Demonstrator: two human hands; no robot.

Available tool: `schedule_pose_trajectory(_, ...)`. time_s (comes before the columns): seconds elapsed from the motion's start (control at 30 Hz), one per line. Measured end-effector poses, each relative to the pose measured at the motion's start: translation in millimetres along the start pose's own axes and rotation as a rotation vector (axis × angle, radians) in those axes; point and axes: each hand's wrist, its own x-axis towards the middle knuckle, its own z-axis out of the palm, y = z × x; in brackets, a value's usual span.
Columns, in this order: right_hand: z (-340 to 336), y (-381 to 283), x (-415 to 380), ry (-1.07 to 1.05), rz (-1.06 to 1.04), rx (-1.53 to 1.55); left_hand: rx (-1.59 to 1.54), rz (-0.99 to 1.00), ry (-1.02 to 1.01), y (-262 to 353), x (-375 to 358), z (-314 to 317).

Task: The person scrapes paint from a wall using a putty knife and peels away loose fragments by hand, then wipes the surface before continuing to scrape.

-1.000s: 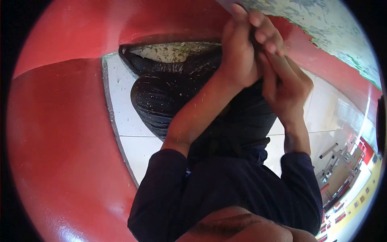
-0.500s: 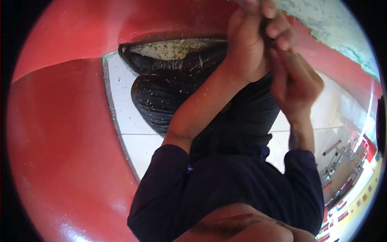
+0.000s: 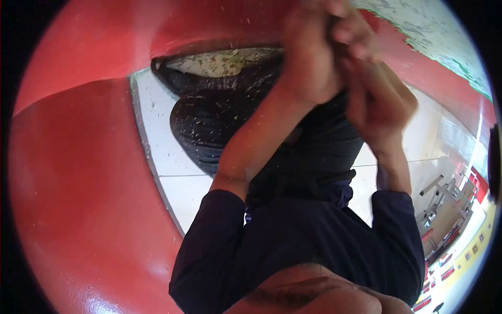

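From my remote seat I am making out a dark, narrow item of unclear material (image 3: pixel 331 27) between the person's two hands, raised beyond the lap towards the far edge of the white tiled floor (image 3: pixel 185 201). Blur and fingers are hiding its ends, and part of it may only be shadow. It is looking slim and light to me, probably stiff; I would be taking it along its middle, keeping clear of either end in case one is sharp.

The left hand (image 3: pixel 312 65) is rising on one side, palm turned inward, its wrist close to the right hand (image 3: pixel 384 107), which is bending in from the other side. Bent fingers are bunching around the dark gap; I cannot tell whether they are pinching the item, nor which hand each fingertip belongs to.

Beyond them, a pale, mottled patch with a ragged green edge (image 3: pixel 426 34) is meeting glossy red paint (image 3: pixel 89 172). Its rim is looking brittle, likely to be coming off in flakes. Below the hands, black trousers (image 3: pixel 201 128) are carrying pale flecks on a folded leg. Near the floor's far left corner, a pale wedge (image 3: pixel 209 64) is showing greenish crumbs. Off to the right, metal-framed furniture (image 3: pixel 444 201) is standing well apart.
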Motion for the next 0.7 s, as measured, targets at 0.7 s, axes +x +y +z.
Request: schedule_pose_trajectory(0.7,7.5,-3.3,-4.3,-0.069,0.088,-0.138,-0.252,0.128,-0.042,-9.8,-4.2,-22.2)
